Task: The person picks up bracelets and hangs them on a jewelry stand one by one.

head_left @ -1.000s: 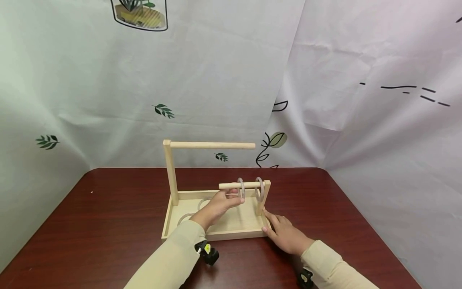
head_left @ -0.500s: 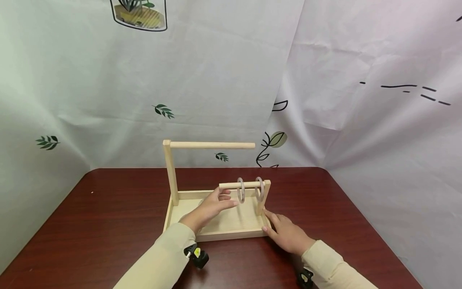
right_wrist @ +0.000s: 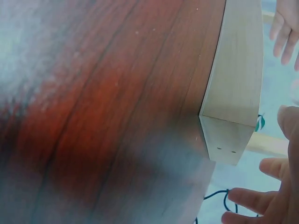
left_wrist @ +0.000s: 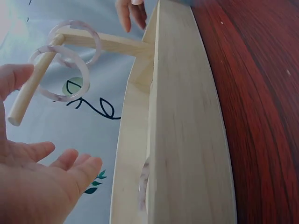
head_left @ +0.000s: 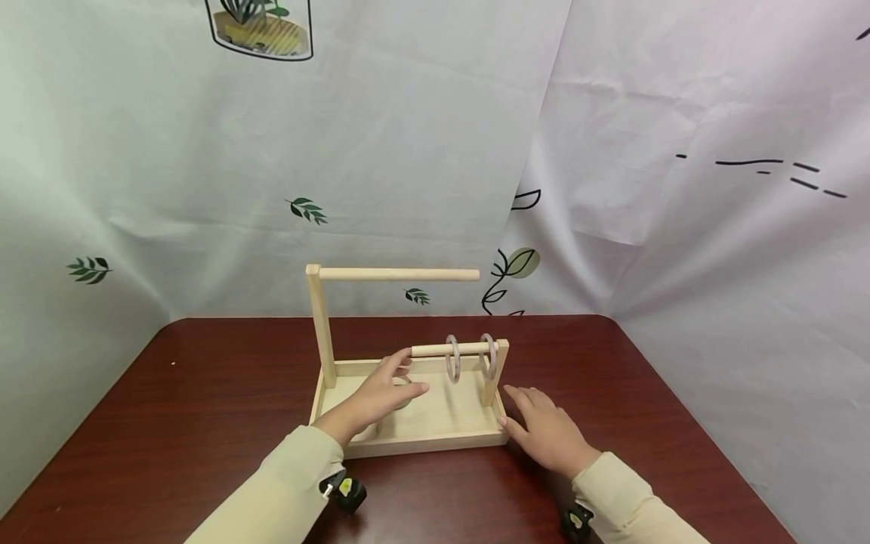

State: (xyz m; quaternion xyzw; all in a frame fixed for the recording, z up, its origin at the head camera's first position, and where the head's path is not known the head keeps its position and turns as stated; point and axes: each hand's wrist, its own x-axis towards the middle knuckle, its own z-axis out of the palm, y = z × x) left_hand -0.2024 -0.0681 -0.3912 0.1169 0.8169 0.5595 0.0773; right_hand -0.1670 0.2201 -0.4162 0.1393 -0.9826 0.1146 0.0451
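Note:
A pale wooden stand has a shallow tray [head_left: 442, 442] with a low bar [head_left: 428, 350] on a short right post. Two marbled, whitish bangles hang on that bar: one bangle [left_wrist: 70, 98] midway, another bangle [left_wrist: 99, 44] close to the post. My left hand [head_left: 372, 399] is over the tray, fingers spread, near the bar's free end and holding nothing. Partly hidden beneath it, a bangle [head_left: 406, 398] lies in the tray; a second bangle [head_left: 368, 434] shows by the wrist. Beside the tray's right end, my right hand [head_left: 547, 434] has its fingers extended and grips nothing.
A longer, higher bar [head_left: 401, 273] without rings extends right from the tall left post [head_left: 322, 325]. The stand rests on a dark red wooden table [head_left: 204, 423]. Printed white cloth [head_left: 408, 151] hangs behind and at the sides.
My left hand has let go of the middle bangle and drawn back left and towards me. The bangle hangs on the low bar. My right hand has come slightly off the tray's right end.

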